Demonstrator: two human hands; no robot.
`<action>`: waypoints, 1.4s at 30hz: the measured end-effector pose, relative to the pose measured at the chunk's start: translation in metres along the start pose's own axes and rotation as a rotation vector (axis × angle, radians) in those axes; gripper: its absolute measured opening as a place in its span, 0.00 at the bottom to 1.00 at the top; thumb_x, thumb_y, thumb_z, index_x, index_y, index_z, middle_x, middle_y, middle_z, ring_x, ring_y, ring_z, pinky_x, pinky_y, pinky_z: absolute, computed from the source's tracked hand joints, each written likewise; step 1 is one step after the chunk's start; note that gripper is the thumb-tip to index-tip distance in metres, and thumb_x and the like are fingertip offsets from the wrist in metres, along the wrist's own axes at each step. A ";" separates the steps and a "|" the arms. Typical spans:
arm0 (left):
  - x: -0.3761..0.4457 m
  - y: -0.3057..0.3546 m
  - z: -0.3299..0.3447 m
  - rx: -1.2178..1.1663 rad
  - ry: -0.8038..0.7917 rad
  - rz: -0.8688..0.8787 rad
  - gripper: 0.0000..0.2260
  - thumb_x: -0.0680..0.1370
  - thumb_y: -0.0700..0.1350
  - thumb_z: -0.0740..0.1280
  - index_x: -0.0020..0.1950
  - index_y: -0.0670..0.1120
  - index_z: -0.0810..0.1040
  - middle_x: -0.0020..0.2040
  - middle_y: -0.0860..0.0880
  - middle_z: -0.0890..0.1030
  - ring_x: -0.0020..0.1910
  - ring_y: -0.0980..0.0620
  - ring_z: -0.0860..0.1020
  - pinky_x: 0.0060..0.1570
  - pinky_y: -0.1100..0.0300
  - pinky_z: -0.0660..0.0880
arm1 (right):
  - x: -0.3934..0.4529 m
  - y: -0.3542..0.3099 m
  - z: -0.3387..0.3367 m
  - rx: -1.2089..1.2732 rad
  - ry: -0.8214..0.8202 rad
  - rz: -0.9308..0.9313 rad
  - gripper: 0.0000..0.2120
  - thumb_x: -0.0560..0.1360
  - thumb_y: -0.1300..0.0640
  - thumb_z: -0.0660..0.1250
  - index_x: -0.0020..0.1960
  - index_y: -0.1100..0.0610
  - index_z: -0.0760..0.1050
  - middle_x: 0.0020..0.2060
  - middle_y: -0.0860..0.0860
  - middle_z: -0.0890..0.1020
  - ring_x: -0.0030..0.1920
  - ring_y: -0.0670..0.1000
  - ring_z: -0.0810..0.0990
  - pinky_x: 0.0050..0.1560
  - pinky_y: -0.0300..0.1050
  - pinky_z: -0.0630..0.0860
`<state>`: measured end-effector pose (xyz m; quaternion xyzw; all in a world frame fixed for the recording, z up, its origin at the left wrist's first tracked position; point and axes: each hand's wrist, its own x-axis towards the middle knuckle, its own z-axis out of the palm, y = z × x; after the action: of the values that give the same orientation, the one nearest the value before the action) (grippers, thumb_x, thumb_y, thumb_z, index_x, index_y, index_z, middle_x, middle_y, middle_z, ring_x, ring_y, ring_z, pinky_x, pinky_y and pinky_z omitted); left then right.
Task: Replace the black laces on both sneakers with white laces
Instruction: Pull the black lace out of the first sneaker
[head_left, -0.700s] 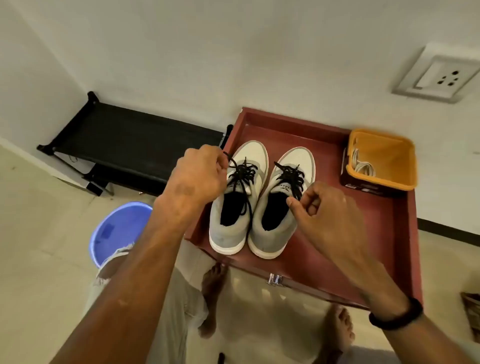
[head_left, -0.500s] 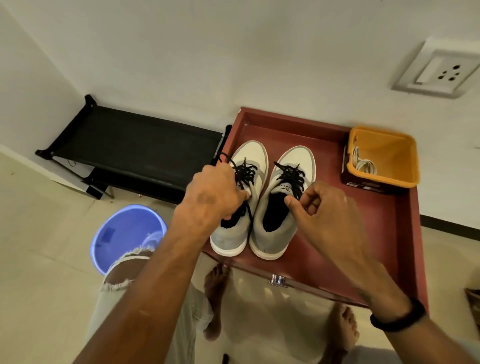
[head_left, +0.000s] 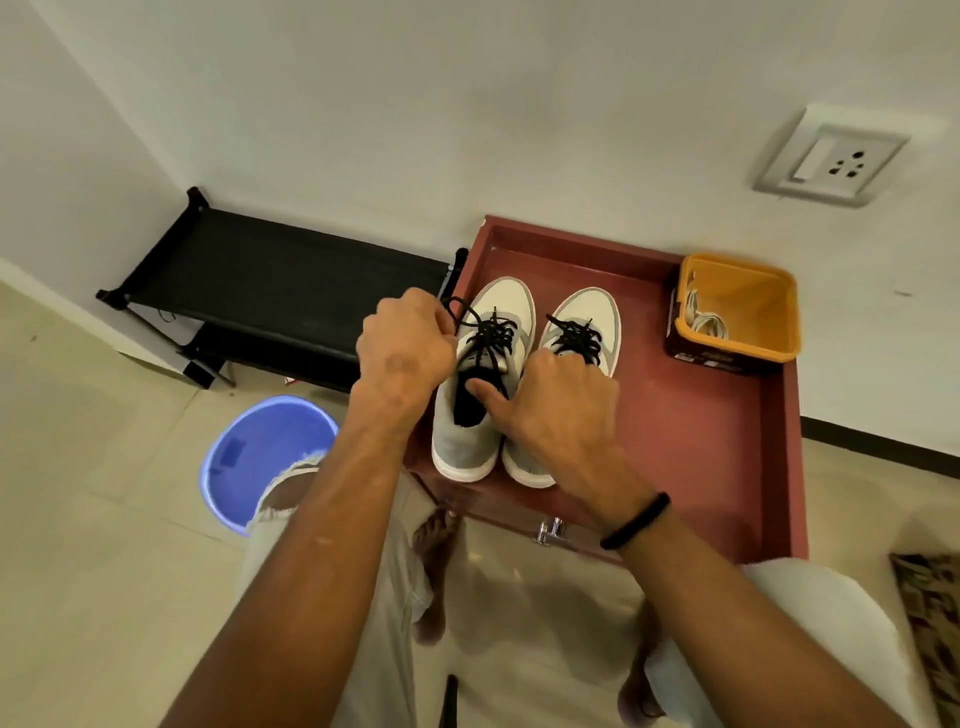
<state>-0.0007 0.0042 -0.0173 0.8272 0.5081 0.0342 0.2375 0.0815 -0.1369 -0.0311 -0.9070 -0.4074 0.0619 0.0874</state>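
Landmark is the red table (head_left: 727, 457); everything placed against it.

Off its left edge: black rack (head_left: 270, 280) against the wall, blue bucket (head_left: 265, 457) on the floor below that.

On the table's left part: left sneaker (head_left: 483, 395), toe to the wall, heel to me, long axis running straight away from me. Black laces (head_left: 491, 335) are threaded in it. Left hand (head_left: 402, 353) sits at the table's left edge, fingers curled tight, pinching a lace end, which loops out toward the wall. Right hand (head_left: 563, 410) is just right of that shoe; its thumb presses at the shoe opening, other fingers curled. I can't tell if they grip anything.

Right sneaker (head_left: 582, 338) is parallel, touching the first, partly hidden by the right hand, black laces in.

Table's far right corner: yellow bin (head_left: 743, 306) with the white laces (head_left: 704, 319) inside, well apart from both hands; right hand is nearer.

My read: early unlacing. The pull should run along the shoe's axis; the left hand draws, the right steadies.
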 end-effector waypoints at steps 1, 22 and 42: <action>0.000 -0.002 0.002 -0.017 -0.015 -0.008 0.06 0.77 0.45 0.70 0.53 0.52 0.85 0.50 0.46 0.84 0.50 0.43 0.83 0.54 0.45 0.82 | 0.004 -0.003 0.001 -0.001 -0.006 0.014 0.29 0.73 0.28 0.66 0.49 0.56 0.77 0.46 0.57 0.84 0.48 0.61 0.83 0.40 0.50 0.74; -0.064 -0.023 -0.001 -0.304 0.369 0.270 0.09 0.82 0.49 0.64 0.59 0.51 0.81 0.49 0.50 0.85 0.50 0.44 0.82 0.46 0.50 0.77 | 0.001 0.022 -0.034 0.023 -0.012 0.068 0.14 0.68 0.53 0.73 0.50 0.56 0.73 0.48 0.59 0.82 0.50 0.65 0.80 0.42 0.51 0.73; -0.060 -0.005 0.053 -0.269 -0.177 0.340 0.60 0.62 0.63 0.82 0.82 0.59 0.45 0.72 0.43 0.74 0.69 0.37 0.74 0.67 0.37 0.72 | 0.036 0.060 -0.117 -0.380 -0.247 -0.879 0.08 0.72 0.69 0.62 0.45 0.57 0.72 0.46 0.52 0.76 0.48 0.50 0.67 0.50 0.51 0.70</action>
<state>-0.0184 -0.0645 -0.0548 0.8615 0.3297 0.0686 0.3801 0.1704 -0.1612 0.0694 -0.6350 -0.7628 0.0507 -0.1108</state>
